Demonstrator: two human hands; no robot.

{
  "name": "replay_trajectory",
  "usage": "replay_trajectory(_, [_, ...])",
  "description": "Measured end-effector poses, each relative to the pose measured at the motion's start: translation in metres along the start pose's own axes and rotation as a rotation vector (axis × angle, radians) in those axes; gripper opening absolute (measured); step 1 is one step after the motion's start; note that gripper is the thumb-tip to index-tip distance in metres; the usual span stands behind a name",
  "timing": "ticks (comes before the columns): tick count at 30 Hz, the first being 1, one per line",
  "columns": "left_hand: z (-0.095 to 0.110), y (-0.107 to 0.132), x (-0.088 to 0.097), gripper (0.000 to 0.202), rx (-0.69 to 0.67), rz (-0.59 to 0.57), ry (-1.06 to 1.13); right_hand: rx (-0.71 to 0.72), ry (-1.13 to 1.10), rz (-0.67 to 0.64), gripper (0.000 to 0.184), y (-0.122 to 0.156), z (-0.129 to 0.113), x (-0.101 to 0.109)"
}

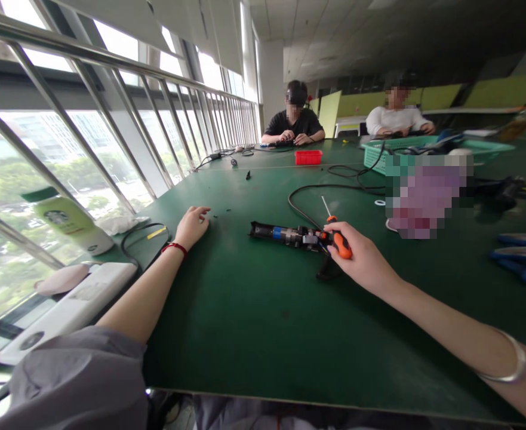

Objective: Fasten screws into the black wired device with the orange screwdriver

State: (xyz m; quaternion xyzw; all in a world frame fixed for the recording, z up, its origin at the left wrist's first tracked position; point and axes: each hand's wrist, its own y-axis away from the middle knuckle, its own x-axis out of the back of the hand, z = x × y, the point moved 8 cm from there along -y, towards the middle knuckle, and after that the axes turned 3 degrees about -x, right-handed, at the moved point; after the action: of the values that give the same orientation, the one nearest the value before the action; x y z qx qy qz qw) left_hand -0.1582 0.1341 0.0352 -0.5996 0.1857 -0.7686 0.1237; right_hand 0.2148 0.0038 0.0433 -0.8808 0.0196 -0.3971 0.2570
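Note:
My right hand (356, 254) grips a screwdriver by its orange-and-black handle (343, 245), with the metal shaft slanting up and away to the left. Beneath that hand lies an opened corded device (285, 233), a long dark body with a blue band, metal parts and wires showing. Its near end is partly covered by my fingers. To the left, my left hand (193, 227) lies on the green table with its fingers reaching out, apart from the device. Just beyond its fingertips are tiny dark pieces (215, 216), too small to name.
A red tray (308, 157) and a green basket (374, 156) stand farther back. On the left are a green-capped bottle (68, 221) and a white power strip-like box (77, 304). Blue-handled tools (520, 254) lie at right. Two people sit across the table.

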Motion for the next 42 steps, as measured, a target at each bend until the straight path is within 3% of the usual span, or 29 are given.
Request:
replay_trajectory(2, [-0.002,-0.001,-0.006,0.046,-0.034,-0.038,0.028,-0.001,0.013,-0.019,0.028,0.000,0.000,-0.002])
replay_trajectory(8, [0.021,-0.003,-0.018,0.045,-0.161,-0.110,-0.110,-0.006,0.022,-0.020,0.027,0.000,-0.002,-0.001])
replay_trajectory(17, [0.033,0.001,-0.006,0.039,-0.184,-0.073,-0.155,-0.038,0.031,-0.020,0.028,0.001,0.000,-0.002])
replay_trajectory(25, [0.031,-0.003,-0.017,0.041,-0.220,-0.154,-0.311,-0.092,0.032,-0.017,0.029,0.000,0.008,-0.004])
replay_trajectory(42, [0.054,0.007,-0.013,0.048,-0.326,-0.189,-0.451,-0.073,0.028,-0.054,0.032,0.000,0.011,-0.006])
